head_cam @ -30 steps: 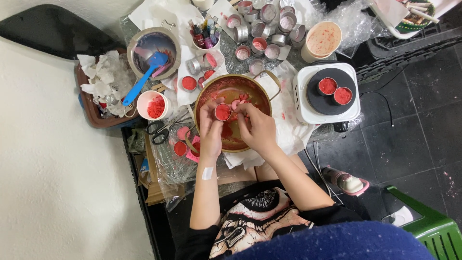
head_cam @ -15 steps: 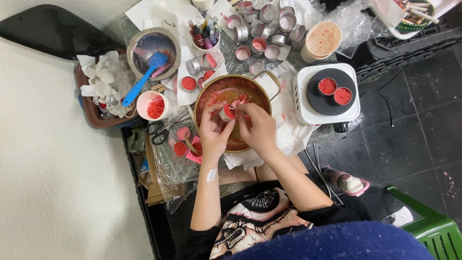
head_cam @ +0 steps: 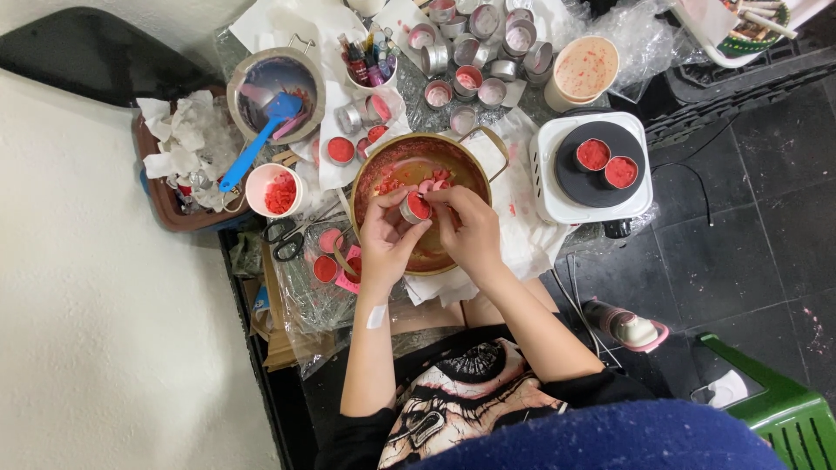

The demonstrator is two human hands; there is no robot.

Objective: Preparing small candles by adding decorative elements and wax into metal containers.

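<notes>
Left hand (head_cam: 384, 237): grip closed around a small metal tin (head_cam: 413, 207) of red wax, held tilted on its side.
Right hand (head_cam: 468, 228): fingertips pinched at the tin's open face; what they pinch is too small to tell.
Tin: in the air above the brass pot (head_cam: 409, 161), between both hands.
Pot: on the cluttered surface (head_cam: 514, 222), red crumbs and residue inside.
Hot plate (head_cam: 594, 170): just right of the pot, two red-filled tins on its dark disc.
Cup (head_cam: 274, 189): white, holding red chips, left of the pot.
Spatula (head_cam: 258, 141): blue, resting in a metal saucepan (head_cam: 276, 80).
Scissors (head_cam: 287, 236): beside the left wrist.
</notes>
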